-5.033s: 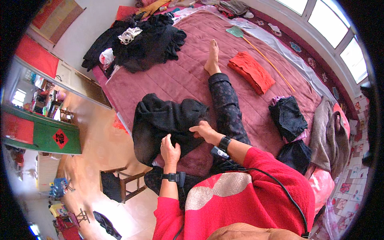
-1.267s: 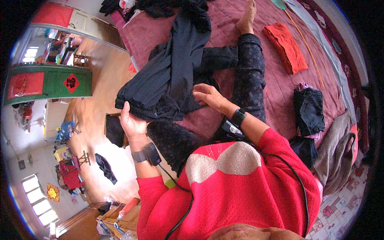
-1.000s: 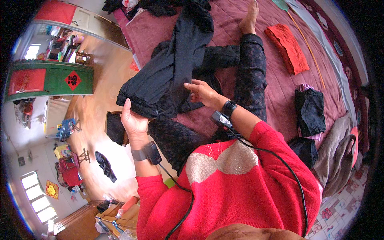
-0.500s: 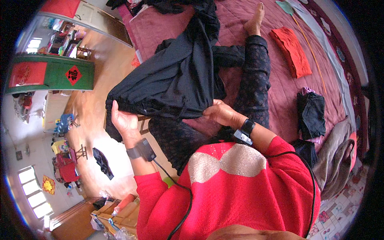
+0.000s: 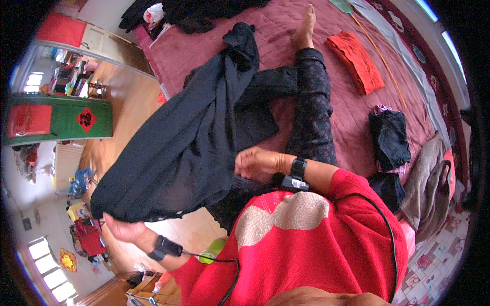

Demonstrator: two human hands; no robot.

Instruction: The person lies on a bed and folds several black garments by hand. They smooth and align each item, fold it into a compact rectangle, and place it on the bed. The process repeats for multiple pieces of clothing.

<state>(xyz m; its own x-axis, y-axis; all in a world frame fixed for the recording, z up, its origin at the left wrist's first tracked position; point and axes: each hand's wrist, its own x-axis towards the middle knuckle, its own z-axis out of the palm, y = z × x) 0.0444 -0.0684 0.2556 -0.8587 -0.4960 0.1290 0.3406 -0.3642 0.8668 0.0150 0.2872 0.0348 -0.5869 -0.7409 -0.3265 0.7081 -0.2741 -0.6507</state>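
Observation:
Black trousers (image 5: 168, 148) spread out in front of me, over my lap and the bed's left edge. My left hand (image 5: 125, 229) is closed on their lower left corner, thumb uppermost, with most fingers hidden by the cloth. At the right edge of the cloth is my right hand (image 5: 260, 163), its fingers curled and slightly blurred against the fabric. The trousers narrow toward a bunched far end (image 5: 242, 38). Beneath them lies another dark piece of cloth (image 5: 260, 109), partly covered, near my outstretched leg (image 5: 311, 102).
The mauve quilted bed (image 5: 352, 137) holds a folded orange cloth (image 5: 357, 61), a folded dark garment (image 5: 389, 140), a grey-brown garment (image 5: 426, 188) and a thin stick (image 5: 377, 56). More black clothes (image 5: 204, 15) lie at the far end. A green cabinet (image 5: 61, 117) stands left beyond the floor.
My left hand has moved left and toward me, drawing the trousers' edge out. My right hand has shifted left and slightly toward me. The cloth now hangs wider and farther left.

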